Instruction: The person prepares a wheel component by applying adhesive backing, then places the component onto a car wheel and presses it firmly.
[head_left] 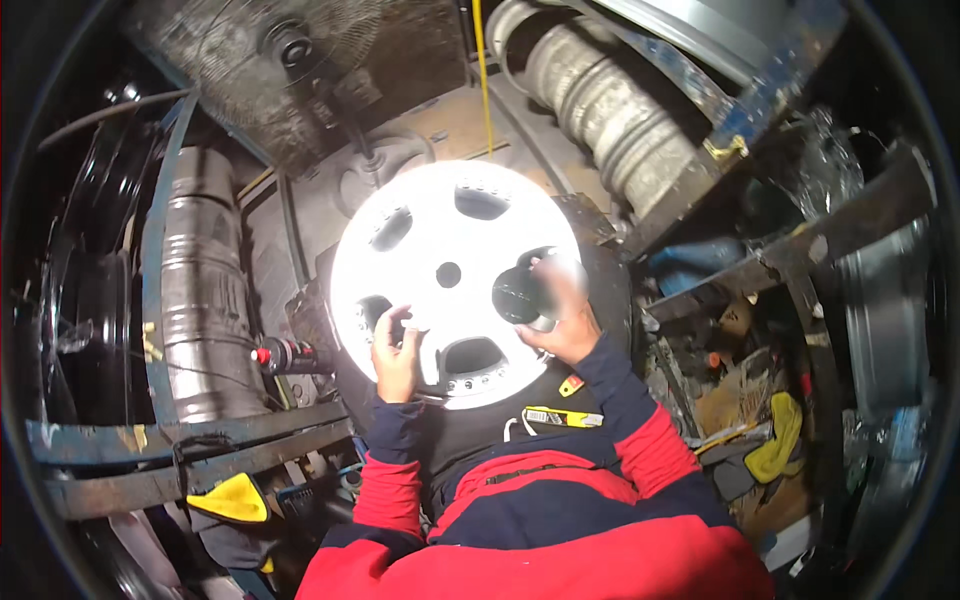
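A large white wheel rim (447, 225) lies face up in front of me, glaring under strong light, with a round centre hole and several openings around it. My right hand (568, 325) is wrapped round a black round tool (516, 296) over the rim's right side. Part of that hand is smeared by motion, and the tool's exact kind does not show. Over the lower left of the rim is my left hand (395, 358), its thumb and fingers apart, with nothing visible between them. Close to my body, below the rim, lies a yellow utility knife (563, 417).
A dark bottle with a red cap (292, 356) lies left of the rim. Stacked metal rims (205, 280) stand on the left, more (610, 100) at the far right. A dusty fan (290, 50) stands at the back. Yellow-and-grey gloves (232, 500) hang on the left rack.
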